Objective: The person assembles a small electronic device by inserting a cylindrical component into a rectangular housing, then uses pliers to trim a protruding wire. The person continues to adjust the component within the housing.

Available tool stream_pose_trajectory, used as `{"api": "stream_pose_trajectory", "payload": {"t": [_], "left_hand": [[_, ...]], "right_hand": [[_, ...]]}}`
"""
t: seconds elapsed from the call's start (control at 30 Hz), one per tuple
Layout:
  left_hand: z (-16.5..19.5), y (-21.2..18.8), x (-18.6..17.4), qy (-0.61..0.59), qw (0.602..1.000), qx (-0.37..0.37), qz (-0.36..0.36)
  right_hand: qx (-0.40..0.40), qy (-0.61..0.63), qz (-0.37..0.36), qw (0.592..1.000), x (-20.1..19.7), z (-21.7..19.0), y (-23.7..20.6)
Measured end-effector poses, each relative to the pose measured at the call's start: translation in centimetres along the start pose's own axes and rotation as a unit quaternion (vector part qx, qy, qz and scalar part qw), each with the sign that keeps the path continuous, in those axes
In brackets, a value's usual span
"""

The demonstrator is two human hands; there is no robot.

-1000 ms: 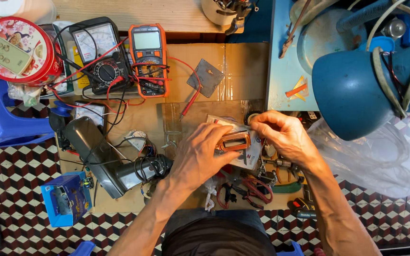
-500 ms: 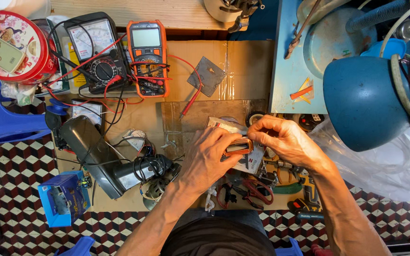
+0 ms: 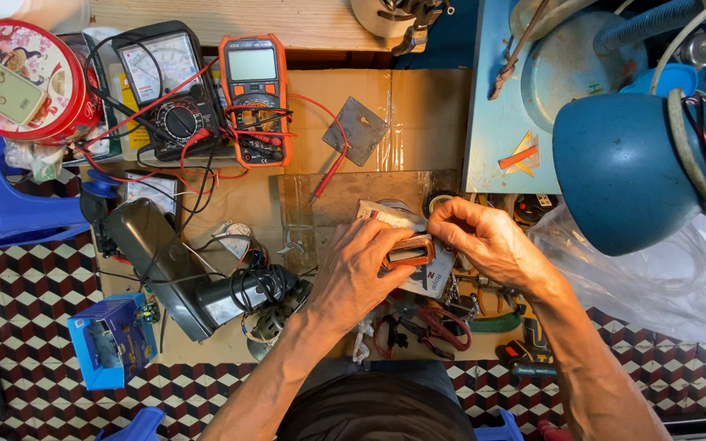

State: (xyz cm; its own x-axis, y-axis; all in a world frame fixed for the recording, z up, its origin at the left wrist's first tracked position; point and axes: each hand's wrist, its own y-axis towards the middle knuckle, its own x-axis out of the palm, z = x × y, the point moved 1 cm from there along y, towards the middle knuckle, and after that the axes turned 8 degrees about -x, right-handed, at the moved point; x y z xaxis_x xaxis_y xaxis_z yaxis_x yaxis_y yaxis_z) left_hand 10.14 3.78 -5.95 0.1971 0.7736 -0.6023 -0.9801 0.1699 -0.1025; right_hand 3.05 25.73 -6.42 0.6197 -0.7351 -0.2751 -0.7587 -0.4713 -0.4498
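Note:
Both hands meet at the middle of the cardboard-covered bench. My left hand (image 3: 359,269) grips a small copper-coloured wound coil (image 3: 411,250) from the left side, fingers curled over its top. From the right, my right hand (image 3: 484,238) pinches the same coil's far end with thumb and fingertips. Under the coil lies a white paper wrapper (image 3: 433,280), partly hidden by both hands. Pliers and cutters with red and green handles (image 3: 443,327) lie just below the hands.
An orange digital multimeter (image 3: 256,98) and a black analogue meter (image 3: 163,88) with red leads sit at the back. A black hot air gun (image 3: 175,275) lies left. A blue lamp shade (image 3: 639,167) hangs right, a red round tin (image 3: 16,80) far left, a blue box (image 3: 109,341) below it.
The view has shifted a little; both hands stay on the coil, with the fingers of the right hand reworking their pinch on its end.

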Motion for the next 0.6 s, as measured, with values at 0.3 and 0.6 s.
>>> {"api": "stream_pose_trajectory", "payload": {"t": [0.3,0.6], "left_hand": [[0.4,0.0,0.0,-0.001,1.000,-0.005,-0.001],[1.0,0.1,0.0,-0.007,1.000,-0.010,-0.012]], "right_hand": [[-0.065,-0.018,-0.053,0.996,-0.9,-0.4,-0.1],[-0.182,-0.127,-0.043,0.974,-0.9,-0.3,-0.2]]}}
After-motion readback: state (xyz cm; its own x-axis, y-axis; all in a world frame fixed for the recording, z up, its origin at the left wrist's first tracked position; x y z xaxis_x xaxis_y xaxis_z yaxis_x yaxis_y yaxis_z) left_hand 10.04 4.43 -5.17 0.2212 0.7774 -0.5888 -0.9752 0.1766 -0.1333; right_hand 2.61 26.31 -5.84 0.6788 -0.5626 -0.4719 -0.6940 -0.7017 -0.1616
